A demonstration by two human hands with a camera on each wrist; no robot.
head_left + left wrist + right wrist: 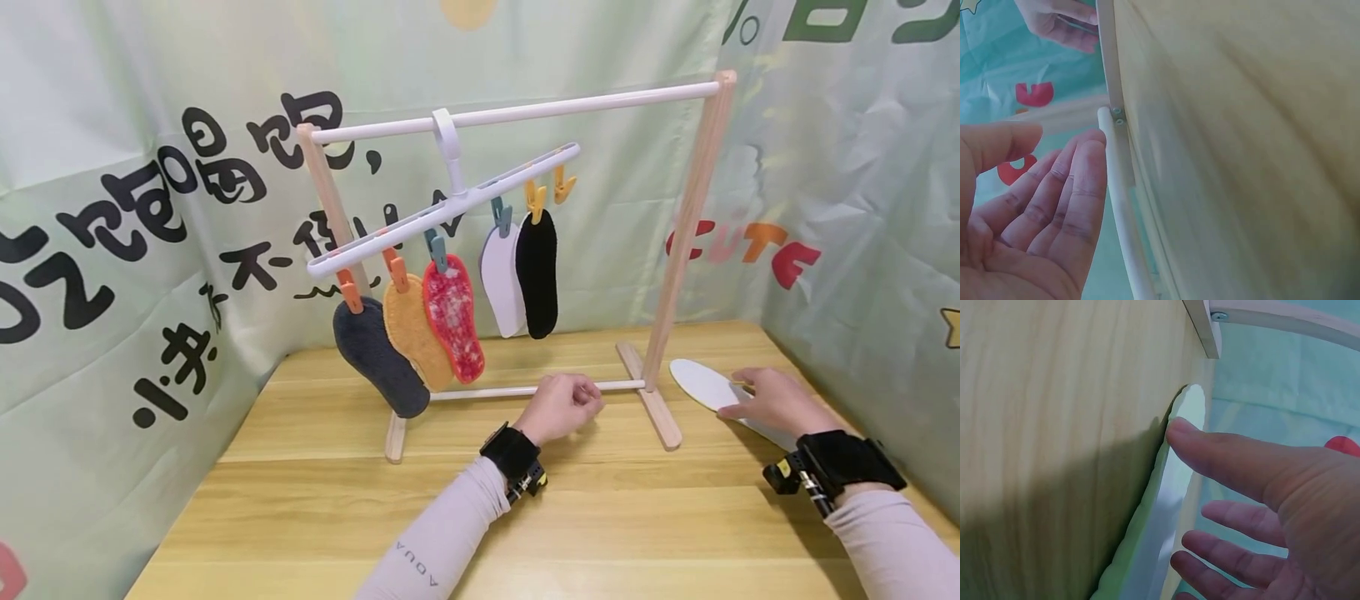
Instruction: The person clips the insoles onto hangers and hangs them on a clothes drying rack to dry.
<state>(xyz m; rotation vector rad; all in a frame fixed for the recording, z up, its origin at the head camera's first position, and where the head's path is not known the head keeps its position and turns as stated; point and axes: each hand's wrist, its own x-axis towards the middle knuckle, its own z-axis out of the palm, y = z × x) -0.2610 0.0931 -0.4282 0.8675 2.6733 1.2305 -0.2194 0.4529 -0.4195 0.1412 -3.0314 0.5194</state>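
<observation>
My right hand (772, 402) is over a white insole (701, 382) lying on the table to the right of the rack. In the right wrist view the thumb (1204, 444) reaches the insole's edge, while the other fingers are spread beyond its far side and do not grip it. Nothing is in my left hand (561, 407), which is by the rack's lower bar (480, 392) with its fingers loosely bent. Above hang a dark grey insole (378, 358), a tan one (416, 329), a red one (453, 321), a white one (501, 279) and a black one (537, 279).
A wooden rack (690, 217) stands on the table (315, 508). From its top bar a white hanger (453, 200) hangs tilted, its left end lower. One yellow clip (562, 187) at the right end holds nothing. Printed curtains (862, 167) enclose the table's back and sides.
</observation>
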